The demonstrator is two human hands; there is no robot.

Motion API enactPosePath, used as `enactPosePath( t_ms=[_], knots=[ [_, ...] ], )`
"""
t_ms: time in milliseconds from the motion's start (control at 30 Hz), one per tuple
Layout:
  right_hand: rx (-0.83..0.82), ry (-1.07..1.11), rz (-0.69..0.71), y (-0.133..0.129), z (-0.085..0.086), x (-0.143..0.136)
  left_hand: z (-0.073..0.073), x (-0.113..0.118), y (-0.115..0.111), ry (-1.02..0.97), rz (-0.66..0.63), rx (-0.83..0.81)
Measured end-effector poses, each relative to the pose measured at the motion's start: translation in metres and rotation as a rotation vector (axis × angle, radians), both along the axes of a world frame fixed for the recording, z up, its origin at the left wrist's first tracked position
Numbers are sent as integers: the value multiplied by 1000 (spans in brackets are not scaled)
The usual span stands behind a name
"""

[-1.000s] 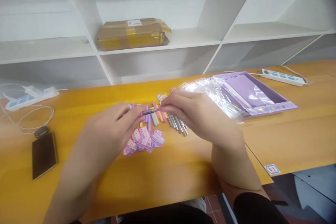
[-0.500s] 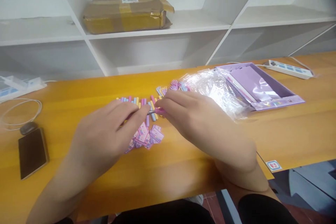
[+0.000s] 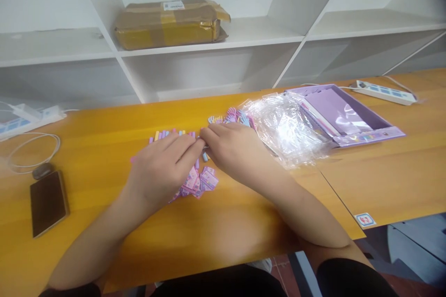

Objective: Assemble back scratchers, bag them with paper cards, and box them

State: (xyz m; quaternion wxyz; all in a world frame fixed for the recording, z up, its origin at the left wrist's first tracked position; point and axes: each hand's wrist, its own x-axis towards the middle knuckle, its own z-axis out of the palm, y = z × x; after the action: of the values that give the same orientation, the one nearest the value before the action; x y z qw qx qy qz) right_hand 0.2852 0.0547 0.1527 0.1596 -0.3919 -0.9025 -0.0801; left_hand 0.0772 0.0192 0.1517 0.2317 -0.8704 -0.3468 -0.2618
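My left hand [image 3: 162, 164] and my right hand [image 3: 233, 148] meet over the wooden table [image 3: 223, 236], fingertips nearly touching. Both are closed around a small thin item with a silvery, ridged part, mostly hidden between the fingers. Beneath and behind them lie several pastel sticks [image 3: 157, 135], partly covered by my left hand. A pile of pink and purple cards [image 3: 208, 179] rests just in front of the fingertips. Behind my right hand sit striped, looped pieces [image 3: 232, 114] in pink, blue and yellow.
Crumpled clear plastic [image 3: 285, 123] lies right of my hands, beside an open purple box [image 3: 362, 116]. A phone [image 3: 49, 203] and cable are at left. Power strips [image 3: 385, 92] stand near the back. A taped carton [image 3: 170, 25] rests on the white shelf [image 3: 258, 32].
My hands have drawn closer together, the left moving right. The pink part seen by my right fingers is now mostly hidden. The view has shifted slightly.
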Motion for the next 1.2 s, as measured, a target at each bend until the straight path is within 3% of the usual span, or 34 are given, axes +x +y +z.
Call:
enactPosePath(
  t_ms=[200, 400, 567, 633, 700, 767, 900, 967, 1033, 1200],
  knots=[
    [-139, 8, 74, -2, 6, 8, -3, -4, 5, 6, 95, 9],
    [61, 102, 127, 1, 14, 19, 2, -20, 14, -25, 125, 44],
    [194, 178, 93, 10, 9, 10, 4, -24, 28, -23, 115, 182],
    [280, 203, 75, 23, 5, 18, 4, -39, 41, -16, 123, 230],
    [379, 244, 32, 47, 2, 43, 6, -72, 57, -35, 150, 312],
    [495, 302, -81, 79, -2, 87, 9, -117, 73, -96, 207, 457],
    [582, 404, -491, 143, -11, 190, 16, -196, 89, -102, 312, 447],
    [536, 418, -602, 159, -14, 225, 17, -210, 88, -137, 338, 480],
    [514, 418, -610, 162, -14, 242, 18, -211, 87, -116, 349, 466],
    [612, 425, -564, 138, -6, 244, 17, -216, 88, -201, 354, 411]
  ],
)
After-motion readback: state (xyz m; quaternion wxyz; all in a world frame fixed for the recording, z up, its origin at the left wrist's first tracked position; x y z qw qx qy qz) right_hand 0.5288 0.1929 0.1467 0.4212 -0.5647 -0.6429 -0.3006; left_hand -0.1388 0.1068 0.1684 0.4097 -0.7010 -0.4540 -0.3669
